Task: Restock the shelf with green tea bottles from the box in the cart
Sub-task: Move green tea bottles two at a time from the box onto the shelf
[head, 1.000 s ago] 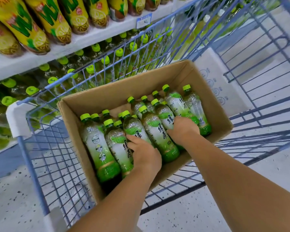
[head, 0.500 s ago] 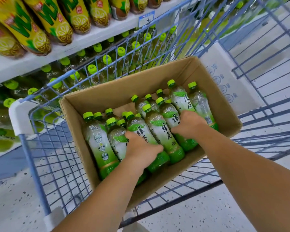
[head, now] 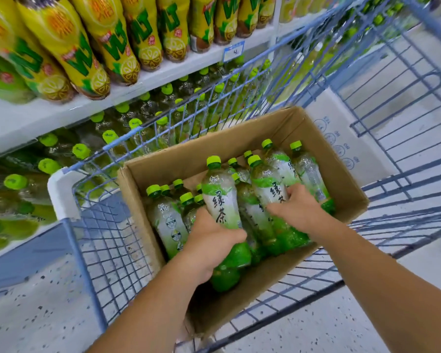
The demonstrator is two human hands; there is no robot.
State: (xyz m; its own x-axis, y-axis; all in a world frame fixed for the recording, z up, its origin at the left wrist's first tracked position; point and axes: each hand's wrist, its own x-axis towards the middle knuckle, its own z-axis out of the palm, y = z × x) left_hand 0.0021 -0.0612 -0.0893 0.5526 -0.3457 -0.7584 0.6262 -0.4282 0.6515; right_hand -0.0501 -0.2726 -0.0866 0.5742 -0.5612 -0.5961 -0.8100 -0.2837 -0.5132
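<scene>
An open cardboard box sits in the blue wire cart and holds several green tea bottles with lime caps. My left hand grips one green tea bottle around its lower half, raised above the others and tilted toward the shelf. A second green tea bottle is held at its middle by my right hand and lifted slightly. The lower shelf to the left holds rows of the same green tea bottles.
Yellow lemon tea bottles stand on the upper shelf, with a price tag on its edge. A white printed carton lies in the cart behind the box. The speckled floor shows below.
Both hands have lifted their bottles up out of the pack; the left one now stands well above the others. The view has shifted so the box sits lower and further right.
</scene>
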